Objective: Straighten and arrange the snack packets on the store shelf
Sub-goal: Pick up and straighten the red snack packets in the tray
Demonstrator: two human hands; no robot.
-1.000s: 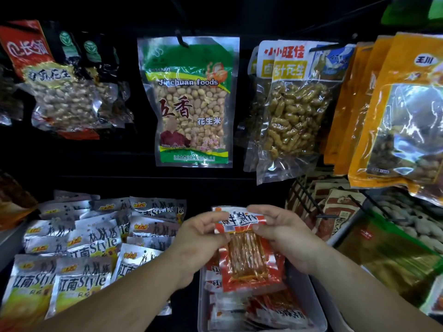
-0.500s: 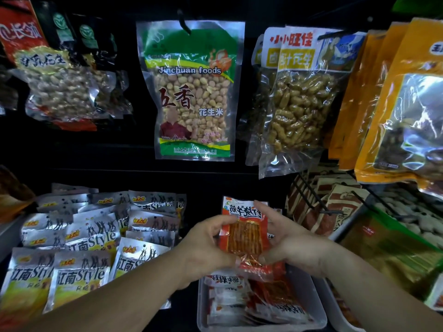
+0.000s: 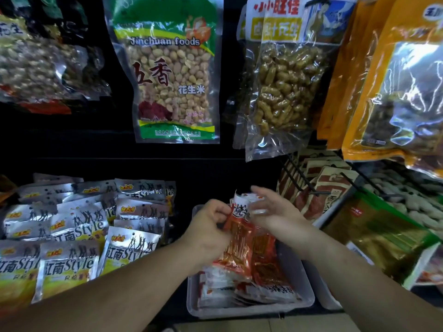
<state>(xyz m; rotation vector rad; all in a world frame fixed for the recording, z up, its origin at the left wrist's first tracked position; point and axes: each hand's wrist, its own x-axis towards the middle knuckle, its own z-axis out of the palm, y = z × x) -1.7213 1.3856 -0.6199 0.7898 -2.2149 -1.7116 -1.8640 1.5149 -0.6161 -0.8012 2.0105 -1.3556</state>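
A red and orange snack packet (image 3: 239, 238) stands upright over a clear plastic bin (image 3: 249, 310) low in the middle of the shelf. My left hand (image 3: 208, 226) pinches the packet's upper left edge with curled fingers. My right hand (image 3: 273, 212) is blurred, its fingers spread against the packet's white top on the right side. More red packets of the same kind (image 3: 263, 276) lie stacked in the bin below.
Silver and yellow packets (image 3: 72, 236) lie in overlapping rows to the left. Peanut bags (image 3: 172, 75) hang above, orange bags (image 3: 393, 87) at upper right. A wire rack with brown packets (image 3: 318, 192) and a green packet (image 3: 383, 233) stand to the right.
The packet has dropped lower toward the bin. My left hand shifted to its upper left edge and my right hand opened up near its top. The view moved closer.
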